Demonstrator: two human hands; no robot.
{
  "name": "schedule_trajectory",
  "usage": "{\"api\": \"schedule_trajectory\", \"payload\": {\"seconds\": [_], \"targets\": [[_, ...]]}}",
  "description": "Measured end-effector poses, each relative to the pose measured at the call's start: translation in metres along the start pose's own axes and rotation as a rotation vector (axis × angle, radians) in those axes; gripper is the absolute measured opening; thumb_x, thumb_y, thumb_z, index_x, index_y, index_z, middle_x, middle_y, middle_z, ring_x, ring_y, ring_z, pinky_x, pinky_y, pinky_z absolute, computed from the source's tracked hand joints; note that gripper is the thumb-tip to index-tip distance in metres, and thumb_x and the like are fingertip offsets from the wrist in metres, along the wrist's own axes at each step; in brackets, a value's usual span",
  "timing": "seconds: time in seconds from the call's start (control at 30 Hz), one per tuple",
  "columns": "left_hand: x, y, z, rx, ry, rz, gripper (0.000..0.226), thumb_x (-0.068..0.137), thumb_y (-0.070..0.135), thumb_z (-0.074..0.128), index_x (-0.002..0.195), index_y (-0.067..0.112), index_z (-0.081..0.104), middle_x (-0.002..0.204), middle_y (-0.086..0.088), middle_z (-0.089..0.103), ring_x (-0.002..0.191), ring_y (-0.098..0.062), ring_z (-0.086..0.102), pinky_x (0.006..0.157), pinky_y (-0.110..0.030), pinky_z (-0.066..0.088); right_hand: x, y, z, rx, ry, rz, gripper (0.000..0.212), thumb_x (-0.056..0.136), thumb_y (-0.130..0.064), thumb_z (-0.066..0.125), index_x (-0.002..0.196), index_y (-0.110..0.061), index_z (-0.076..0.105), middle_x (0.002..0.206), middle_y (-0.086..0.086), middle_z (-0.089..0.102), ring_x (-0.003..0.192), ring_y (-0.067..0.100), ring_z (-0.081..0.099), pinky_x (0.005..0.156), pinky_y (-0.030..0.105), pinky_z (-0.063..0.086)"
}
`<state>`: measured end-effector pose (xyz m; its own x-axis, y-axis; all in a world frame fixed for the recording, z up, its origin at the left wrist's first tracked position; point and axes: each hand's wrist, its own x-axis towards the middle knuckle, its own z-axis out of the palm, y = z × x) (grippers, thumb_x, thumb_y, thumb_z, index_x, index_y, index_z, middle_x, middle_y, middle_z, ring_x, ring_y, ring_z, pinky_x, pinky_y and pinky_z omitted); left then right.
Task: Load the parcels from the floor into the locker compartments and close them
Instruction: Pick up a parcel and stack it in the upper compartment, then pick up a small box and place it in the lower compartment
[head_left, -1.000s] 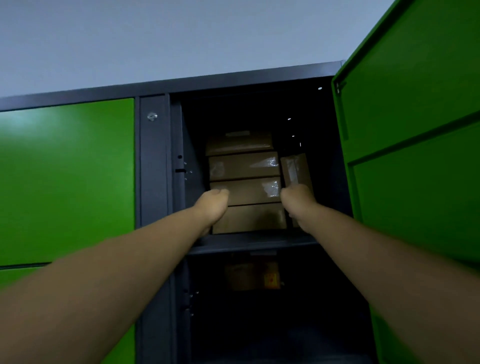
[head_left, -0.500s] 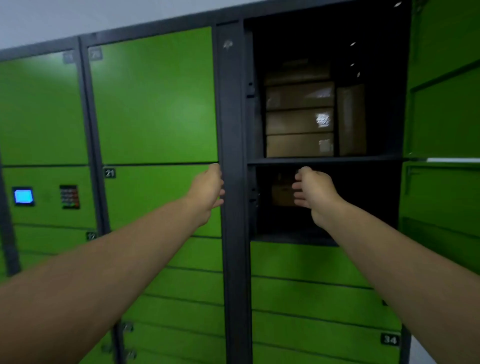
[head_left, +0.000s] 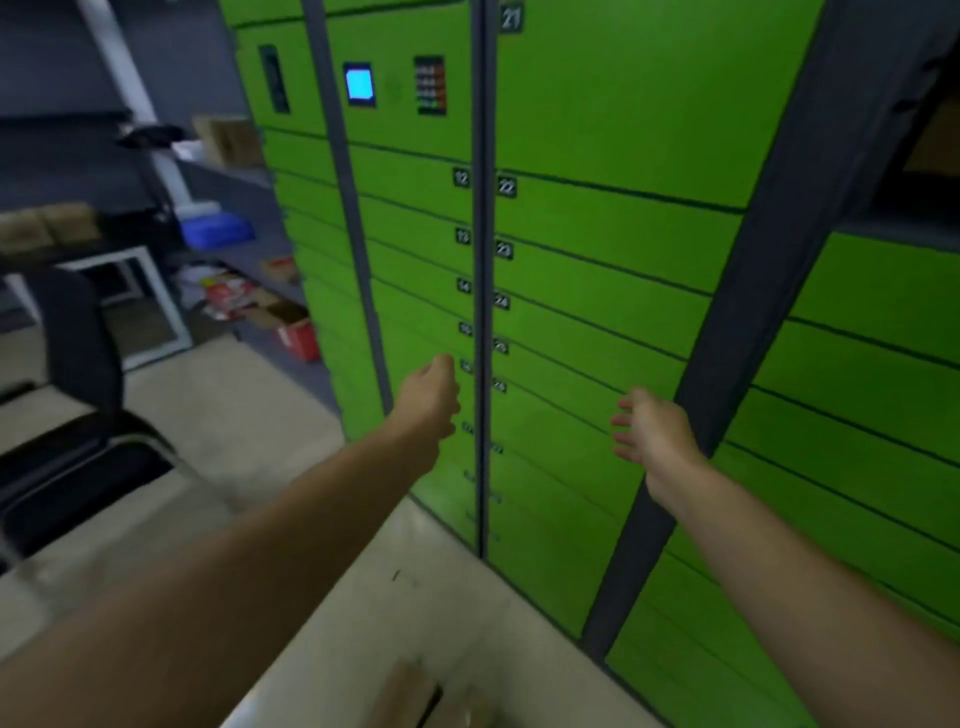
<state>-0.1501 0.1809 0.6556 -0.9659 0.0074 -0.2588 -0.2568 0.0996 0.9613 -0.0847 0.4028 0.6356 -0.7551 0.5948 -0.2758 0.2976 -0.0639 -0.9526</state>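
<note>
A wall of green locker doors (head_left: 613, 291) with small number plates fills the middle and right. An open compartment (head_left: 930, 171) shows at the far right edge, with a brown parcel (head_left: 940, 140) inside. My left hand (head_left: 428, 405) hangs in front of the lower doors, fingers loosely curled and holding nothing. My right hand (head_left: 649, 431) is beside it, fingers spread, empty, near a dark grey upright (head_left: 737, 332). Brown cardboard parcels (head_left: 426, 701) lie on the floor at the bottom edge, blurred.
The locker's blue screen (head_left: 359, 83) and keypad (head_left: 430, 85) sit up top. A black chair (head_left: 72, 395) stands at the left on the pale floor. Shelves with boxes (head_left: 228, 140), a blue bin (head_left: 215, 231) and a red box (head_left: 296, 338) line the back left.
My view has swung down and left from the open upper compartment to the lower doors and floor. Both hands left the stacked parcels and dropped, empty.
</note>
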Motion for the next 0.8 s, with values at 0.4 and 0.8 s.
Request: {"api": "schedule_trajectory", "payload": {"seconds": [0.4, 0.8], "targets": [[-0.029, -0.165, -0.153, 0.023, 0.467, -0.358, 0.048, 0.104, 0.041, 0.039, 0.132, 0.008, 0.061, 0.122, -0.010, 0.061, 0.113, -0.028, 0.059, 0.109, -0.047, 0.046, -0.019, 0.112, 0.168, -0.348, -0.529, 0.151, 0.052, 0.106, -0.028, 0.041, 0.133, 0.016, 0.052, 0.091, 0.022, 0.055, 0.063, 0.019, 0.044, 0.058, 0.034, 0.043], [-0.095, -0.373, -0.223, 0.001, 0.747, -0.640, 0.039, 0.108, 0.041, 0.035, 0.106, 0.009, 0.056, 0.102, -0.008, 0.056, 0.089, -0.023, 0.052, 0.083, -0.040, 0.045, -0.060, 0.293, 0.274, -0.710, -0.841, 0.335, 0.050, 0.099, -0.035, 0.043, 0.123, 0.004, 0.061, 0.121, 0.031, 0.067, 0.116, 0.049, 0.062, 0.104, 0.062, 0.048]]}}
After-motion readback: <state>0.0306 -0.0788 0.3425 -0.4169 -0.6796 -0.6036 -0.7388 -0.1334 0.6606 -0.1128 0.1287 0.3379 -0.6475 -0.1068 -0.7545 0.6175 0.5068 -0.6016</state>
